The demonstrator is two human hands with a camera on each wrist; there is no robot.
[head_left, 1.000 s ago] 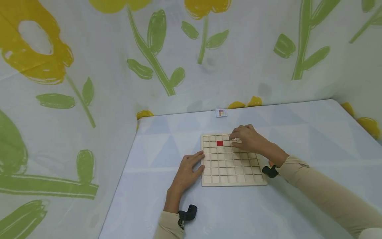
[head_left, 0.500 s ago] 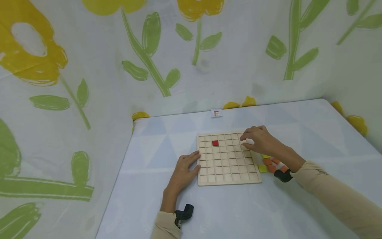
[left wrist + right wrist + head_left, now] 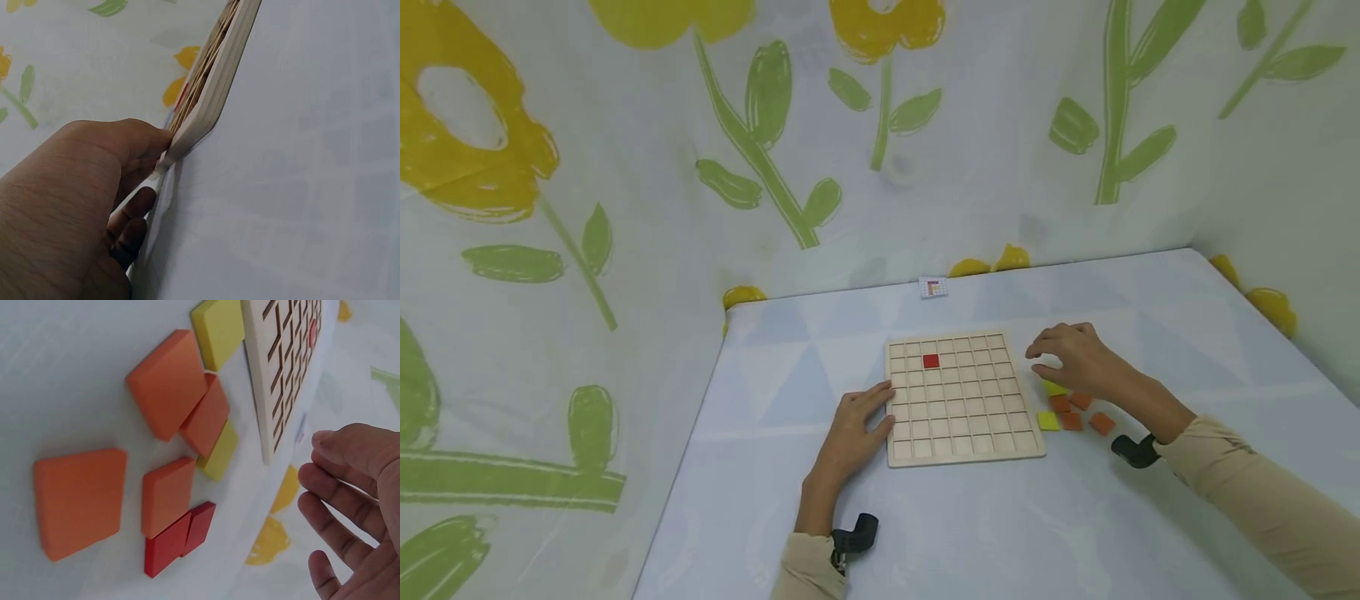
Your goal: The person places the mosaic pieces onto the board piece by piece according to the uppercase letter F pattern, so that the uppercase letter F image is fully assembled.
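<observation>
A wooden grid board (image 3: 958,410) lies on the table, with one red square tile (image 3: 931,361) in a cell of its second row from the far side. My left hand (image 3: 854,427) rests its fingertips on the board's left edge; the left wrist view shows the thumb (image 3: 147,139) against the board's near corner. Right of the board, my right hand (image 3: 1081,360) hovers with fingers loosely bent and nothing between them. Below it lie several loose orange tiles (image 3: 81,501), two yellow tiles (image 3: 220,330) and two red tiles (image 3: 167,544), the red ones hidden from the head view.
A small card (image 3: 933,287) printed with a coloured grid pattern lies at the table's far edge, beyond the board. A cloth (image 3: 970,192) with flower prints hangs behind and at the sides of the pale table (image 3: 985,525).
My right hand has moved right, from over the board's far right part to above the loose tiles, which now show more fully. The left hand stays at the board's edge. The head view has shifted slightly.
</observation>
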